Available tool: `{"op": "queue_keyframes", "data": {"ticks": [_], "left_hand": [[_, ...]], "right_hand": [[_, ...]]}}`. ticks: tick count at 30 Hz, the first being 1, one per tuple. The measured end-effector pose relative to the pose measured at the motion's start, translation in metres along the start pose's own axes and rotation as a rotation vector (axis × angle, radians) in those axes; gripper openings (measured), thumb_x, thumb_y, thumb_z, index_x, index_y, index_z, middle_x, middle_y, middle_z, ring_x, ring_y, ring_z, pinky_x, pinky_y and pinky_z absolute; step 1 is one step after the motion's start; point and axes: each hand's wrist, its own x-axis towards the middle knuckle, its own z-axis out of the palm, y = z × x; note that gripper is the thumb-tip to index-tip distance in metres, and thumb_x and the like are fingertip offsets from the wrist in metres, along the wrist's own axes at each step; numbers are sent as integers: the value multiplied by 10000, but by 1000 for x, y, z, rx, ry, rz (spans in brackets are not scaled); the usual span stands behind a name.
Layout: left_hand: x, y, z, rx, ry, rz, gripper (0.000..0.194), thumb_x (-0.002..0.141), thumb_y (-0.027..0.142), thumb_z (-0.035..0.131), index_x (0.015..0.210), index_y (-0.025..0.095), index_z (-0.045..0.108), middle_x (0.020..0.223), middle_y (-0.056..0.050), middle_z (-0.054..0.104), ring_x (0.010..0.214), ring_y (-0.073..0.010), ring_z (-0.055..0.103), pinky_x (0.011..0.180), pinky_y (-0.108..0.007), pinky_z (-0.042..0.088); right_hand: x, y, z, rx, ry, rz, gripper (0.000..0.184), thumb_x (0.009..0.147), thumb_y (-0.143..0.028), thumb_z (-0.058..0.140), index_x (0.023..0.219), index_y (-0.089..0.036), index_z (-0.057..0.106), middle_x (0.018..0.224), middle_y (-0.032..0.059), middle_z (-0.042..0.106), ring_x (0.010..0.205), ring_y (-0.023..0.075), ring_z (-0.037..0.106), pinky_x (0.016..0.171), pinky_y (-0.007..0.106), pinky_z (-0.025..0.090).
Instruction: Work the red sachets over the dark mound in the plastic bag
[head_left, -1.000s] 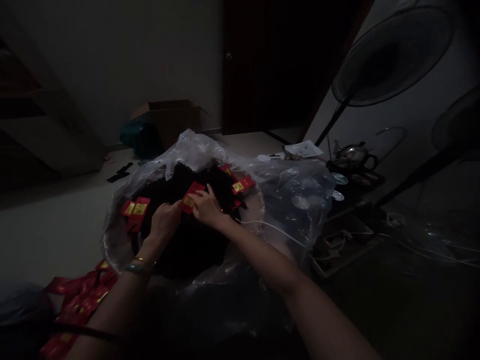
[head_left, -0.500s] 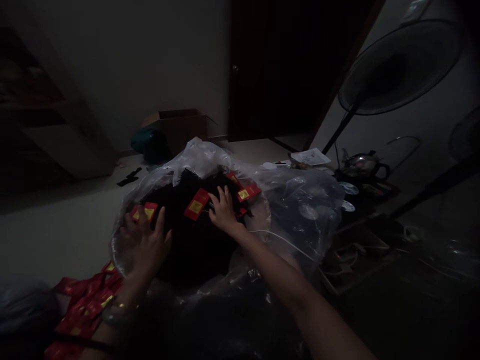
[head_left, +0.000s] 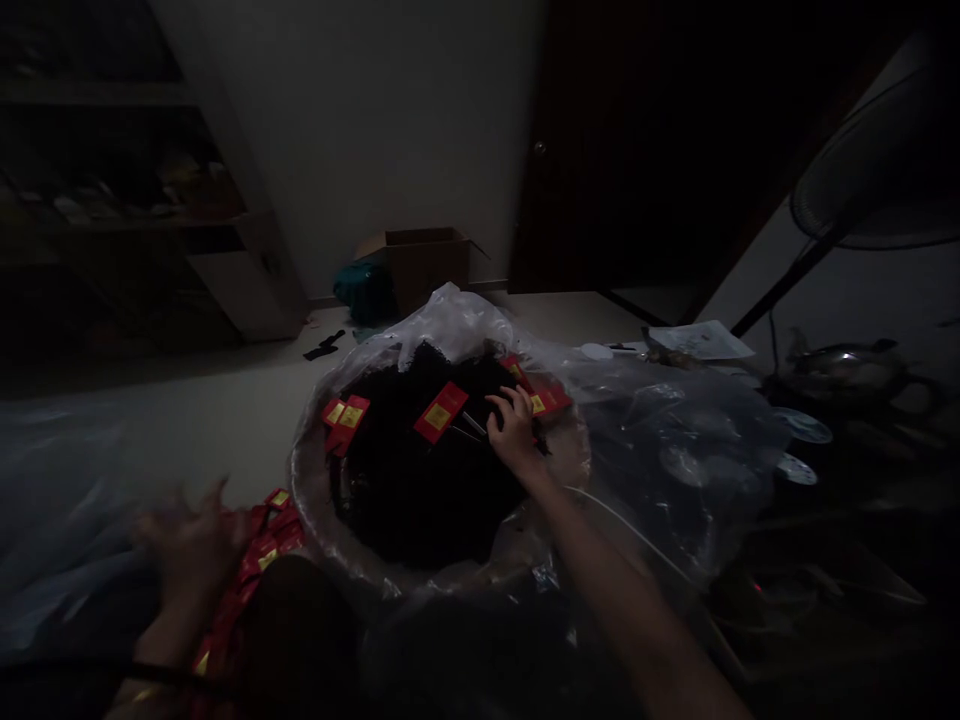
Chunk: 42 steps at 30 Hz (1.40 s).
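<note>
A round basin point(head_left: 306, 500) lined with clear plastic holds a heap of dark loose material point(head_left: 420, 500), too dark to make out closely. My right hand point(head_left: 515, 432) hovers over its right side, fingers curved and apart, with nothing visible in them. Beside its thumb lies a thin metallic tool point(head_left: 473, 424). Next to that is a red packet point(head_left: 441, 412) with a yellow label. More red packets point(head_left: 551, 402) lie just beyond my fingers, and two overlapping packets point(head_left: 346, 418) rest at the left rim. Left of the basin, my left hand point(head_left: 193, 548), blurred, is spread above a pile of red packets point(head_left: 262, 550).
Clear plastic sheeting point(head_left: 667, 430) extends right of the basin. A kettle point(head_left: 847, 370) and a standing fan point(head_left: 877, 170) are at the right. Behind stand an open cardboard box point(head_left: 429, 270) and a teal bag point(head_left: 365, 290). Shelves point(head_left: 217, 220) are at the left.
My left hand has moved from the packets at the basin's left rim down to the pile outside it. My right hand stays over the heap's right side. The view has swung left.
</note>
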Motion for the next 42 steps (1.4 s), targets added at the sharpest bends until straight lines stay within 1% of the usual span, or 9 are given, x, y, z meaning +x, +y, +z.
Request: {"op": "queue_keyframes", "data": {"ticks": [2,4,7,11,18,25,29,33,42], "left_hand": [[24,40,21,131,166,-37,553,803,308,465,1354,269,442,1519,-57,279,1379,-416,185,1090,-644,158],[45,82,43,178,125,58,450,801,247,496,1237,158,560,1473,-142,341,1356,-407,243,1072,-592,249],[67,132,73,180,89,232,390,813,203,509,1190,163,602,1435,-162,383,1340,-386,277,1054,-553,297],[87,163,106,157,4,350,362,818,151,510,1159,179,629,1316,-149,515,1259,-358,378,1017,-504,353],[109,188,146,136,-270,348,388,839,255,540,1213,156,568,1065,-132,631,922,-259,551,794,-374,453],[115,200,170,121,-374,216,503,811,203,548,1303,124,484,1077,-147,631,947,-264,577,805,-358,437],[112,197,171,-24,-421,109,491,778,283,616,1241,136,540,1114,-160,620,976,-267,583,823,-353,436],[109,195,168,-255,-435,29,303,772,209,603,1066,158,652,1014,-123,683,925,-235,618,836,-329,436],[104,184,156,-554,-402,-87,215,797,179,530,953,170,678,912,-46,730,803,-151,668,698,-219,488]], "right_hand": [[-3,1,-1,8,12,-16,286,781,-112,473,970,-191,672,1116,101,561,1204,275,402,1036,515,364],[-5,4,-3,12,20,-31,280,774,-106,474,946,-195,677,1096,98,571,1179,272,422,1026,510,373],[-1,9,-6,13,7,-34,284,774,-103,469,949,-192,675,1097,100,574,1155,268,442,1011,496,388],[11,12,-4,5,-57,-36,288,784,-112,471,973,-197,670,1083,102,580,1118,271,463,988,484,403],[-2,7,8,12,-346,-44,324,790,-224,572,1107,-175,612,1112,131,587,1041,278,504,916,455,453],[-6,15,25,28,-433,12,425,842,-235,496,1257,-147,512,1225,156,550,1115,273,504,968,452,426],[10,11,47,-22,-517,71,496,848,-240,485,1325,-103,456,1289,186,527,1174,290,485,978,450,411],[20,-5,63,-50,-618,98,468,824,-210,515,1286,-134,515,1145,161,612,1047,278,548,908,418,447],[32,-13,57,124,-498,97,456,808,-163,496,1264,-159,523,1146,137,588,1053,248,550,937,413,451]]}}
